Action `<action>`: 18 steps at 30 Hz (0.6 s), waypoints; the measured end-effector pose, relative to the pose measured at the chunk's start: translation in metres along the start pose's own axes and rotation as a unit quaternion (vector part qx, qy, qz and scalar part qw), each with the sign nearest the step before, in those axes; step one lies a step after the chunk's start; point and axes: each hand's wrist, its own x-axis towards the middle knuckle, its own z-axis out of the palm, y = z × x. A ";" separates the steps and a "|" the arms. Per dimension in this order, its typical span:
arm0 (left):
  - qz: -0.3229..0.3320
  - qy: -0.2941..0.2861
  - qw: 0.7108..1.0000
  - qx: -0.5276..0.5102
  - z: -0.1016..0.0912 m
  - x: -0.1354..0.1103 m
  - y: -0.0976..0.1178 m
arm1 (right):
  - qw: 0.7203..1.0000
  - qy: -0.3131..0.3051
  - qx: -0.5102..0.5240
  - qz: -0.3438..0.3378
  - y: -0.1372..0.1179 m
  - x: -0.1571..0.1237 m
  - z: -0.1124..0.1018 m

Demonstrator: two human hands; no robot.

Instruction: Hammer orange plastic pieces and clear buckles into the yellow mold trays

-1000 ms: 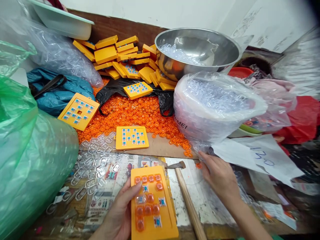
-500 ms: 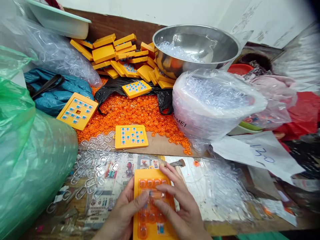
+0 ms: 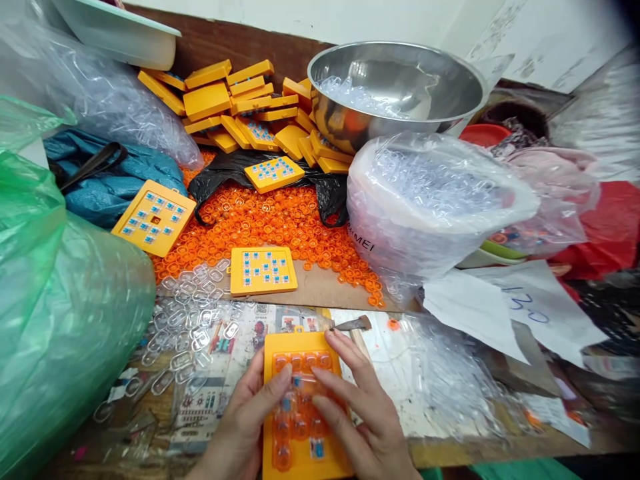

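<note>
Upright before me, a yellow button panel (image 3: 287,342) carries rows of clear orange keycaps (image 3: 299,427); a few blue-and-white switches between them are uncapped. My left hand (image 3: 243,417) is closed around the panel's left edge, its thumb on the upper left caps. My right hand (image 3: 370,407) grips the right side, with one fingertip at the top right corner and the thumb and another finger bent over the middle caps. Whether those fingertips pinch a loose cap is hidden. Beyond lies another yellow panel (image 3: 263,271) with bare blue switches.
Behind spreads a heap of orange caps (image 3: 250,220), with clear plastic rings (image 3: 185,333) to its left. Stacked yellow panels (image 3: 207,101), a steel bowl (image 3: 400,120) and a bag of clear parts (image 3: 430,207) stand farther back. A green bag (image 3: 75,320) bulges at left.
The panel and both hands have shifted slightly up and left in view. My left thumb has moved up a little over the caps. Both hands keep their hold.
</note>
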 end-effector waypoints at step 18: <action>0.014 -0.010 1.000 0.020 0.009 0.003 -0.007 | 0.999 0.020 0.036 0.022 -0.003 -0.001 0.002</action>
